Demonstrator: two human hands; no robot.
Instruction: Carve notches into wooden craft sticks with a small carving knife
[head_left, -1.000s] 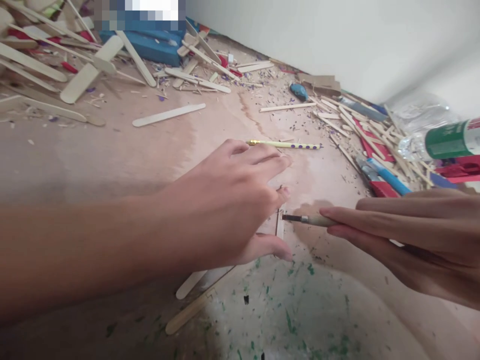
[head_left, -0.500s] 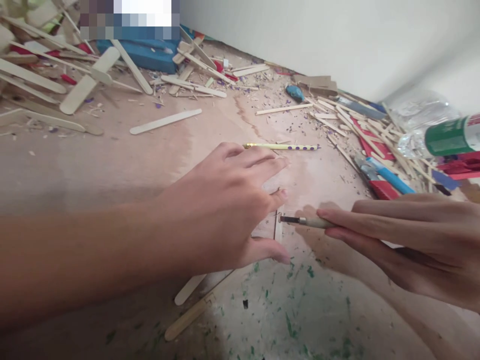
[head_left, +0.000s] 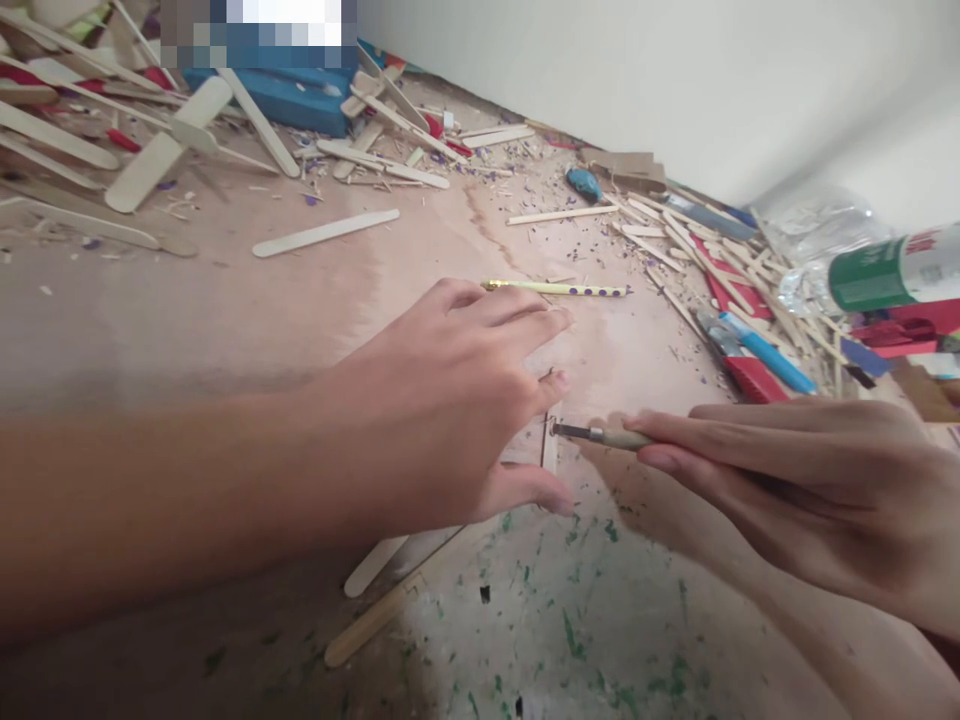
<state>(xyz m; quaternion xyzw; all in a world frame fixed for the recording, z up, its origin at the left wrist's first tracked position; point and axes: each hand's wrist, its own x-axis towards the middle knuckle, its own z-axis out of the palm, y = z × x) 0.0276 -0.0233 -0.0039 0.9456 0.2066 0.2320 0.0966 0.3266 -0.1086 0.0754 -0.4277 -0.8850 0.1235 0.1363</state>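
My left hand (head_left: 480,400) lies palm down with its fingers spread, pressing on a narrow wooden stick (head_left: 550,455) that shows between thumb and forefinger. Most of that stick is hidden under the hand. My right hand (head_left: 810,490) is closed round the pale handle of a small carving chisel (head_left: 611,436), its metal blade pointing left. The blade tip touches the stick, where a small curl of shaving shows. Just beyond my left fingertips lies a yellow pencil (head_left: 562,289) with purple dots. Two craft sticks (head_left: 375,567) stick out below my left wrist.
Many craft sticks (head_left: 169,150) are heaped at the back left beside a blue block (head_left: 277,100). At right lie more sticks, a blue pen (head_left: 769,355), a cutter knife (head_left: 724,340) and a plastic bottle (head_left: 866,275). Shavings litter the tabletop; a white wall (head_left: 675,80) stands behind.
The whole view has shifted slightly, so things sit a little further left and up. The chisel tip remains on the stick; my left hand keeps its place on it.
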